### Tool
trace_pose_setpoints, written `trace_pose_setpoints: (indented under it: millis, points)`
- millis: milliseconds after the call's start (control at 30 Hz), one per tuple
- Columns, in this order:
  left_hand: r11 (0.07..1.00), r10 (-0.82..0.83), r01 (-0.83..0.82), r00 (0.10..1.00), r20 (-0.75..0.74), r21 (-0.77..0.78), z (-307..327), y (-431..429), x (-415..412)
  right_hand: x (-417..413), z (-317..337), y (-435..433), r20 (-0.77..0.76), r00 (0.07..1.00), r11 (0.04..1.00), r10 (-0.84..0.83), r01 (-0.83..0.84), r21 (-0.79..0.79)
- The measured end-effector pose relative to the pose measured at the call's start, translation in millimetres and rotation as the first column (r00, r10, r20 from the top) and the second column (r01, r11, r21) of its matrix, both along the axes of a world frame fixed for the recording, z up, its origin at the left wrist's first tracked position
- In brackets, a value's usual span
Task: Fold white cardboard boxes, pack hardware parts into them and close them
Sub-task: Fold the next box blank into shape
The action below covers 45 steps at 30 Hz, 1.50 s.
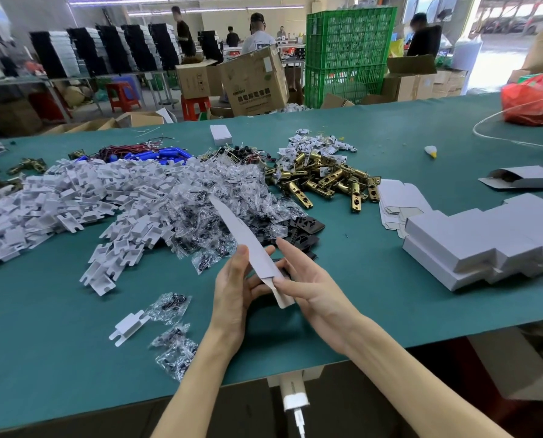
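White plastic clips (74, 197) piled on the desk (390, 279), left. Left hand (233, 289): thumb and fingers pinch flat white box blank (237, 226), edge-on above desk centre. Right hand (309, 287): thumb pinches blank's near end, index finger straight. Folded boxes (472, 245) stacked right.

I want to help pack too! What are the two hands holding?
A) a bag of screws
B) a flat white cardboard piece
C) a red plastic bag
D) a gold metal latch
B: the left hand and the right hand both hold one flat white cardboard piece above the green table.
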<state>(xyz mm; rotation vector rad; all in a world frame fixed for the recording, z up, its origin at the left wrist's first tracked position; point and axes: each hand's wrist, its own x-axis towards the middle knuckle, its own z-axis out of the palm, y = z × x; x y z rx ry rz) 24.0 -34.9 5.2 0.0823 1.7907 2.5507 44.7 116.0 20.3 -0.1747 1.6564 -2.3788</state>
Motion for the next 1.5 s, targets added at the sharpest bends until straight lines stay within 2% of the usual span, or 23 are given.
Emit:
trace_pose_setpoints:
  millis: [133,267,333,433,700,867,1000,1067,1267,1500]
  points:
    - [1.000,0.010,-0.011,1.000,-0.008,-0.009,1.5,2.6,1.6,5.3,-3.8,-2.8,-0.032,0.998,0.998,-0.057,0.056,-0.012]
    - [0.999,0.019,-0.018,1.000,-0.011,0.029,3.2,1.6,3.5,7.1,-1.5,-3.2,-0.033,0.999,0.999,-0.004,0.002,-0.051]
    - [0.998,-0.040,0.040,0.999,-0.005,0.040,5.3,1.9,5.3,4.1,-0.8,-2.2,0.006,1.000,0.994,0.001,-0.001,-0.111]
    - [0.990,-0.132,0.132,0.991,0.007,0.047,7.8,3.1,7.7,2.6,-1.7,-2.9,0.009,0.999,0.995,-0.038,0.038,-0.090]
    - [0.999,-0.037,0.037,0.999,0.019,0.004,1.0,0.8,5.1,8.3,-4.1,-3.1,0.027,0.999,0.978,-0.038,0.042,-0.206]
    - [0.998,0.054,-0.053,0.998,0.032,-0.024,-1.6,2.1,1.7,8.0,-2.1,6.1,-0.032,0.999,0.989,0.018,-0.022,-0.146]
    - [0.997,0.027,-0.025,0.999,0.024,-0.074,-3.2,2.1,1.8,5.4,1.7,17.1,-0.053,0.997,0.994,0.062,-0.066,-0.089]
    - [0.994,0.010,-0.008,1.000,0.016,-0.111,-2.9,2.2,2.9,5.2,5.2,18.2,-0.079,0.995,0.998,0.066,-0.066,-0.004]
    - [0.991,-0.046,0.047,0.999,0.006,-0.123,1.9,4.8,6.9,0.2,3.9,8.6,-0.137,0.991,0.969,-0.004,0.038,0.246]
    - [0.994,-0.081,0.083,0.996,0.034,-0.075,3.1,5.8,8.8,0.8,-3.4,5.9,-0.190,0.981,0.938,-0.037,0.099,0.333]
